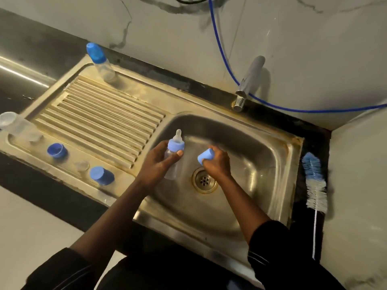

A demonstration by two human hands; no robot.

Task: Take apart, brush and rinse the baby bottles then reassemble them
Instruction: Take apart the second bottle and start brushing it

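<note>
My left hand [158, 164] grips a small clear baby bottle [173, 162] over the sink basin [261, 164]; its blue collar and clear teat point up. My right hand [216, 163] holds a blue cap [205, 156], apart from the bottle. A full capped bottle [100, 61] stands at the back of the drainboard [100, 120]. On the drainboard's front edge sit an open clear bottle body [17, 125], a blue collar ring [57, 151], a clear teat [82, 165] and another blue cap [101, 175].
A blue-and-white bottle brush [316, 183] lies on the dark counter right of the sink. The tap [249, 82] stands behind the basin, with a blue hose [222, 59] along the wall. The drain [204, 180] is open and the basin looks dry.
</note>
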